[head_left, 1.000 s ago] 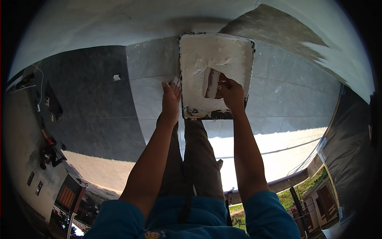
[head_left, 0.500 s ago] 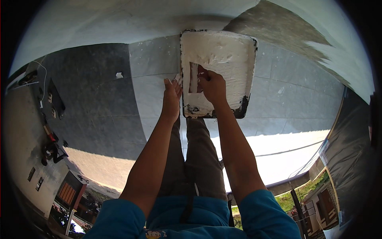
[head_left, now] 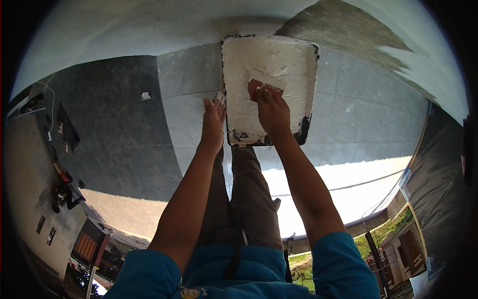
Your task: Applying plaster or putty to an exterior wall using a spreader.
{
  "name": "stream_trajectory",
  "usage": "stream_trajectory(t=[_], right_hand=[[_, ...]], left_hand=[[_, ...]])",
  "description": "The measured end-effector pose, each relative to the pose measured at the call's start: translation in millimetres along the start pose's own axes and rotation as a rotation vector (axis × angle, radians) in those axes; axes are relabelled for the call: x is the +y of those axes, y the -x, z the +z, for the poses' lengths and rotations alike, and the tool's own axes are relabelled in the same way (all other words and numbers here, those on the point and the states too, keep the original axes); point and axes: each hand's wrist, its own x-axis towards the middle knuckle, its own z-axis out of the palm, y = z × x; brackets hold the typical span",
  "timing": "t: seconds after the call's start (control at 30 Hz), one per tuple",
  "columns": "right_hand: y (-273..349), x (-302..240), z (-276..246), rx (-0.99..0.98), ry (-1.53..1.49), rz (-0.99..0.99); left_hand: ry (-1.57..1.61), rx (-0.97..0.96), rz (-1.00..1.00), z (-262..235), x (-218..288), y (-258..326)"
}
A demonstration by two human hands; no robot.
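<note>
Scraper turned crosswise, right fingers clasping, left hand at tray edge

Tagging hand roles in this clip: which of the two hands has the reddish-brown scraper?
The right hand: it grips the reddish-brown scraper over the tray, whereas the left hand, with no tool visible, is at the tray's left edge.

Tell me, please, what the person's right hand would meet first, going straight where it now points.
Beyond the flat reddish-brown scraper in the right hand, probably the thick white paste spread in the black-edged rectangular tray; whether the scraper touches this paste is unclear.
</note>
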Motion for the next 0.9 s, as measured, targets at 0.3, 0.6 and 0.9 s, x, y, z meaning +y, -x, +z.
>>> stream_trajectory(t=[0.3,0.6,0.9], right_hand=[[35,-3,15,-0.226,0.007,-0.122],[30,-6,-60,-0.225,-0.092,-0.014],[24,-16,-25,-0.129,-0.008,0.086]], left_hand=[[-0.021,-0.023,0.013,2,-3,0],[0.044,-0.061,0.018,2,0,4],[0.064,0.028,0.021,1,-14,-2]])
